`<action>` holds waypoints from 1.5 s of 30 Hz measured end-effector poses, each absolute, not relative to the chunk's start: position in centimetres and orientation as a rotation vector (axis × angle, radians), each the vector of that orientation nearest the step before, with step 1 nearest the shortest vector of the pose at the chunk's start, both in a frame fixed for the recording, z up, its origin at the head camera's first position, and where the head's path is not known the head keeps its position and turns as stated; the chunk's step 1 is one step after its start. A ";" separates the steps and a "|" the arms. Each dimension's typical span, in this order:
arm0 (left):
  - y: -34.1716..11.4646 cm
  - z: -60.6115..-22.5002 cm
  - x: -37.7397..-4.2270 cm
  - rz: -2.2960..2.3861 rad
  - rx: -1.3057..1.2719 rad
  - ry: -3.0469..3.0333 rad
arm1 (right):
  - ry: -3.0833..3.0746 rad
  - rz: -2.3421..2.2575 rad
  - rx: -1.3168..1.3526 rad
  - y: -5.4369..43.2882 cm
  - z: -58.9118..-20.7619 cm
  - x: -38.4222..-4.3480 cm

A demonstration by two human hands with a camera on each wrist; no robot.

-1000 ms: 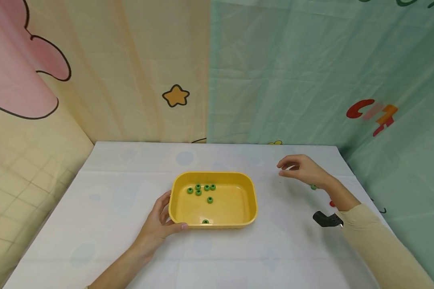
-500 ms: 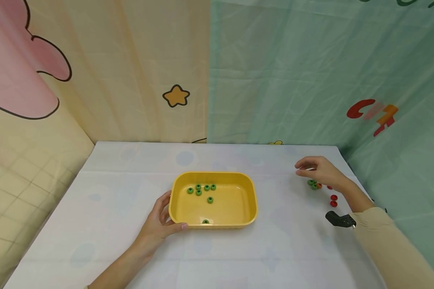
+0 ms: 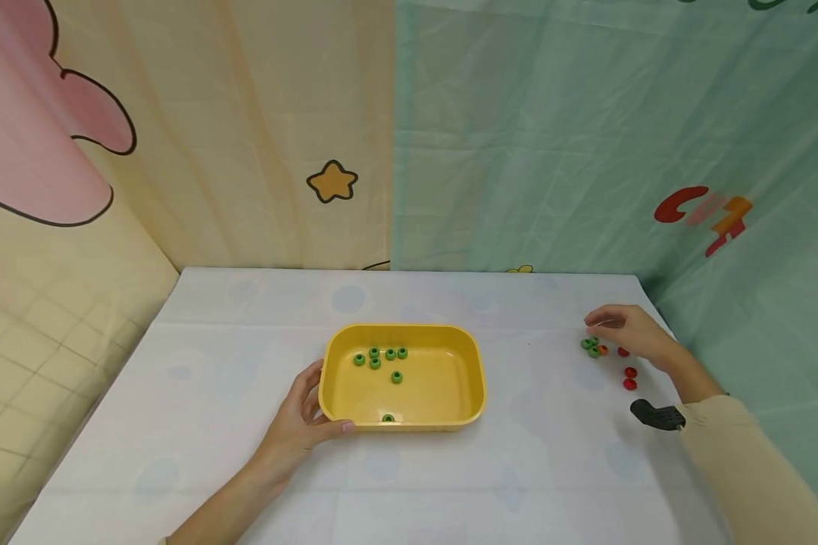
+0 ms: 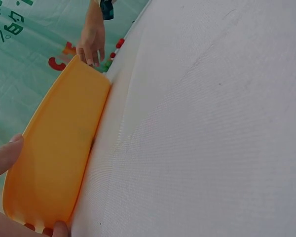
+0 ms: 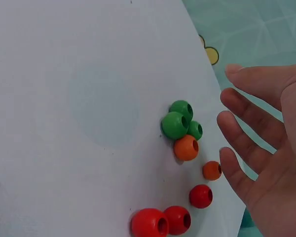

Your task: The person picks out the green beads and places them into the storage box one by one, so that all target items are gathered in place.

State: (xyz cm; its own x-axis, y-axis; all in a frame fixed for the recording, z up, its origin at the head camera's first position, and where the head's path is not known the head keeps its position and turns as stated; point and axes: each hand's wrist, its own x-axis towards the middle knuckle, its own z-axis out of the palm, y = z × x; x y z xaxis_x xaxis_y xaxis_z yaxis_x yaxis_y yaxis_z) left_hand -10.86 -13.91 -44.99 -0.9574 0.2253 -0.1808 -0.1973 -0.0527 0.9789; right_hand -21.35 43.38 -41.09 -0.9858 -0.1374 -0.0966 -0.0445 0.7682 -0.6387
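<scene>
A yellow tray (image 3: pixel 443 386) stands mid-table with several green beads (image 3: pixel 375 363) in it. My left hand (image 3: pixel 296 424) grips its left end, thumb on the near rim and fingers round the side; the left wrist view shows the tray's outer wall (image 4: pixel 59 143) between thumb and fingers. Over at the right, my right hand (image 3: pixel 627 329) hovers above a loose group of beads, fingers relaxed and holding nothing. Under it lie green beads (image 5: pixel 175 125), orange beads (image 5: pixel 186 147) and red beads (image 5: pixel 149 223). The right wrist view has the fingers (image 5: pixel 251 143) spread just beside them.
A white cloth with pale spots covers the table (image 3: pixel 245 363). Patterned curtains (image 3: pixel 518 151) hang behind and along both sides. A black camera piece (image 3: pixel 657 415) sticks out from the right wrist, near the red beads.
My right hand has moved right, away from the tray's side, to over the bead group, uncovering green, orange and red beads. The left hand and tray stay put.
</scene>
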 end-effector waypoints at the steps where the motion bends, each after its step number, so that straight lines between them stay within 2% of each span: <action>1: -13.9 -45.0 -10.8 2.088 0.030 1.941 | 2.824 -1.008 -0.133 43.6 -41.3 -21.3; 20: -13.9 -45.1 -10.9 2.095 0.026 1.933 | 2.809 -0.962 -0.008 45.7 -43.5 -20.8; 31: -13.9 -45.2 -10.9 2.101 0.022 1.931 | 2.796 -0.948 0.035 45.4 -44.0 -21.3; 45: -13.9 -45.2 -10.9 2.100 0.030 1.940 | 2.783 -0.885 -0.070 45.4 -43.5 -21.4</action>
